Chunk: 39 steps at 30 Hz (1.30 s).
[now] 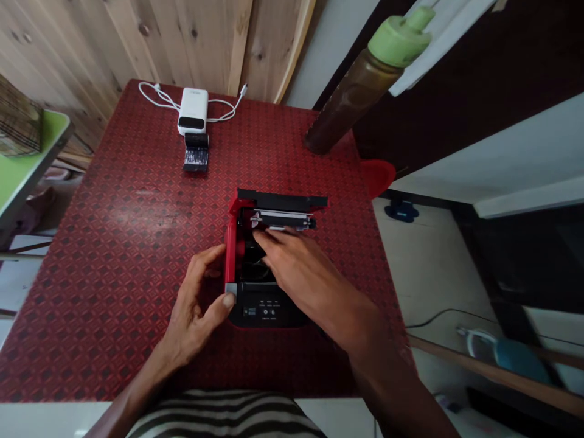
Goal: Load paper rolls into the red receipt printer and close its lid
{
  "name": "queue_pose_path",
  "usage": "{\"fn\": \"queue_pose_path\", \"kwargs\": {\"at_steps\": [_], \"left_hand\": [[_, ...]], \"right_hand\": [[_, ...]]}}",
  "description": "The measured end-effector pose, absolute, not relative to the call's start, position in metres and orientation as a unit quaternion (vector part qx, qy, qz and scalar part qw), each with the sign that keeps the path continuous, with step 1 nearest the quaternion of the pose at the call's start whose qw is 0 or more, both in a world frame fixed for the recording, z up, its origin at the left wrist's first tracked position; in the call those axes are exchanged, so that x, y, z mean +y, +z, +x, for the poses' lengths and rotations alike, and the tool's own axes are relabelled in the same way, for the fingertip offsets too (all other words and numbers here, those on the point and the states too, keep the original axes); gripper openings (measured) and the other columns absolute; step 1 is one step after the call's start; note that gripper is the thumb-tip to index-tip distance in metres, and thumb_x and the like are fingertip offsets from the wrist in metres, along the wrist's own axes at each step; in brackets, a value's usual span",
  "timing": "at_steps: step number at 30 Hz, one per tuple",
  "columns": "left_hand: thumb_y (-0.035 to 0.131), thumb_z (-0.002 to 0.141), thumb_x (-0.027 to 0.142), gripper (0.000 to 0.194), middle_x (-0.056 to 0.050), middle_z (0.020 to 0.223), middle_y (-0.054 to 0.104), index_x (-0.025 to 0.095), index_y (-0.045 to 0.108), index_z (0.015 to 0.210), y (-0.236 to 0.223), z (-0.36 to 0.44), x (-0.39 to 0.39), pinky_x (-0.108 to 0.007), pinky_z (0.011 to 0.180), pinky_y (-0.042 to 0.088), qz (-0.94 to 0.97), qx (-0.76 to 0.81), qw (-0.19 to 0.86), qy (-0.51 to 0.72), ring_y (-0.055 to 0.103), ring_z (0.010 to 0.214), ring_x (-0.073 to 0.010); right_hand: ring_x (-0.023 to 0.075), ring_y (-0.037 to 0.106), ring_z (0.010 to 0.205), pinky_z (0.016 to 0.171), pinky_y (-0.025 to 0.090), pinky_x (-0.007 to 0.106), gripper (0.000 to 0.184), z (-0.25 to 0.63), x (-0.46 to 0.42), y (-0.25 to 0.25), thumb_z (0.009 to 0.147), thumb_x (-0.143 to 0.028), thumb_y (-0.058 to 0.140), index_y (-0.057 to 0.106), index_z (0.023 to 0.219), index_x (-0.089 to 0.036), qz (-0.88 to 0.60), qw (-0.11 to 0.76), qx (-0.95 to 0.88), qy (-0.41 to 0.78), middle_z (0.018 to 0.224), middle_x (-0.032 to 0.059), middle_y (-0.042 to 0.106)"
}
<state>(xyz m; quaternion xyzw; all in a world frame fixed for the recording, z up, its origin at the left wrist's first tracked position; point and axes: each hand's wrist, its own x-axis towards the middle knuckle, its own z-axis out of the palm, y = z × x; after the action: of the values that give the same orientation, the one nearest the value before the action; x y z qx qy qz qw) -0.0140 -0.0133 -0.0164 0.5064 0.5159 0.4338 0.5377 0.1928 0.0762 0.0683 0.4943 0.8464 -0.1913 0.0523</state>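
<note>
A red-and-black receipt printer [262,313] sits near the front of the red patterned table [128,243], its black lid [280,201] raised at the far side. My left hand [196,304] wraps the printer's left side, with the thumb at a small grey corner piece [230,289]. My right hand [296,274] reaches over the open compartment, fingertips at a metal mechanism [280,220] under the lid. The hand hides most of the compartment's inside. Farther back lie a white power bank [192,111] with a white cable [157,97] and a black strip with white marks [196,152].
A brown bottle with a green cap [365,91] lies tilted over the table's far right corner. A red rounded object [376,176] shows beyond that edge. A green-topped surface [31,158] holding a woven item stands left, with a wooden wall behind the table.
</note>
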Motion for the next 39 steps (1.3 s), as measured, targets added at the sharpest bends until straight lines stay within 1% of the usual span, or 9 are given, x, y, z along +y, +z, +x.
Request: {"fn": "queue_pose_path", "kwargs": {"at_steps": [3,5,12,21,26,31,33,36,39], "left_hand": [[0.074,0.106,0.057,0.065,-0.012,0.162,0.065,0.034,0.061,0.165,-0.016,-0.013,-0.012,-0.066,0.127,0.047,0.505,0.516,0.539,0.434,0.061,0.149,-0.0408],[0.074,0.105,0.057,0.064,-0.012,0.162,0.064,0.033,0.061,0.164,-0.015,-0.012,-0.011,-0.065,0.128,0.046,0.505,0.515,0.538,0.437,0.061,0.150,-0.0408],[0.076,0.106,0.057,0.065,-0.014,0.163,0.066,0.031,0.062,0.163,-0.004,-0.018,-0.011,-0.064,0.129,0.046,0.480,0.508,0.568,0.435,0.062,0.152,-0.0416],[0.071,0.109,0.060,0.060,-0.008,0.173,0.062,0.037,0.066,0.164,0.018,-0.018,0.064,-0.055,0.129,0.048,0.558,0.471,0.418,0.540,0.057,0.160,-0.0369],[0.061,0.116,0.059,0.040,-0.008,0.145,0.079,0.032,0.082,0.135,0.034,-0.002,0.070,-0.051,0.124,0.052,0.565,0.475,0.411,0.536,0.068,0.146,-0.0328],[0.084,0.105,0.044,0.019,-0.008,0.147,0.077,0.026,0.081,0.099,0.033,0.002,0.040,-0.051,0.129,0.050,0.544,0.528,0.401,0.514,0.065,0.152,-0.0333],[0.088,0.100,0.044,0.023,-0.010,0.161,0.069,0.027,0.081,0.113,0.026,0.003,0.029,-0.054,0.130,0.050,0.508,0.537,0.433,0.516,0.060,0.159,-0.0357],[0.090,0.097,0.047,0.062,-0.012,0.171,0.062,0.031,0.067,0.152,0.013,0.004,0.018,-0.057,0.134,0.048,0.437,0.546,0.508,0.503,0.057,0.163,-0.0365],[0.087,0.099,0.050,0.069,-0.014,0.172,0.063,0.027,0.063,0.160,0.007,0.005,0.013,-0.057,0.135,0.048,0.402,0.535,0.575,0.471,0.058,0.163,-0.0375]], "right_hand": [[0.0249,0.076,0.139,0.125,0.062,0.045,0.062,0.215,0.060,0.067,0.103,0.012,0.045,0.072,0.150,-0.019,0.446,-0.087,0.870,-0.193,0.150,0.0108,0.080],[0.0228,0.077,0.134,0.122,0.064,0.043,0.058,0.226,0.053,0.068,0.103,0.011,0.051,0.076,0.145,-0.021,0.403,-0.137,0.882,-0.203,0.143,0.0076,0.083],[0.0234,0.078,0.103,0.099,0.071,0.042,0.025,0.229,0.054,0.057,0.104,0.004,0.068,0.080,0.103,-0.017,0.361,-0.184,0.889,-0.215,0.106,0.0057,0.085],[0.0216,0.072,0.093,0.086,0.066,0.036,0.023,0.234,0.019,0.066,0.110,0.000,0.062,0.081,0.113,-0.014,0.414,-0.283,0.858,-0.111,0.102,0.0075,0.079],[0.0248,0.077,0.103,0.095,0.066,0.039,0.026,0.224,-0.008,0.056,0.111,0.001,0.058,0.081,0.116,-0.010,0.430,-0.305,0.849,-0.017,0.112,0.0130,0.085],[0.0294,0.074,0.133,0.108,0.063,0.043,0.028,0.217,-0.025,0.046,0.108,0.001,0.064,0.080,0.124,-0.015,0.458,-0.297,0.834,0.078,0.141,0.0162,0.085],[0.0315,0.071,0.144,0.115,0.061,0.046,0.026,0.216,-0.026,0.041,0.107,-0.001,0.068,0.079,0.123,-0.017,0.472,-0.298,0.826,0.078,0.149,0.0170,0.081],[0.0297,0.075,0.144,0.122,0.060,0.048,0.021,0.216,-0.023,0.035,0.108,-0.005,0.071,0.076,0.125,-0.016,0.477,-0.306,0.824,0.027,0.146,0.0166,0.083],[0.0260,0.082,0.135,0.120,0.063,0.046,0.021,0.218,-0.019,0.033,0.111,-0.008,0.069,0.073,0.130,-0.016,0.471,-0.317,0.823,0.000,0.137,0.0131,0.088]]}}
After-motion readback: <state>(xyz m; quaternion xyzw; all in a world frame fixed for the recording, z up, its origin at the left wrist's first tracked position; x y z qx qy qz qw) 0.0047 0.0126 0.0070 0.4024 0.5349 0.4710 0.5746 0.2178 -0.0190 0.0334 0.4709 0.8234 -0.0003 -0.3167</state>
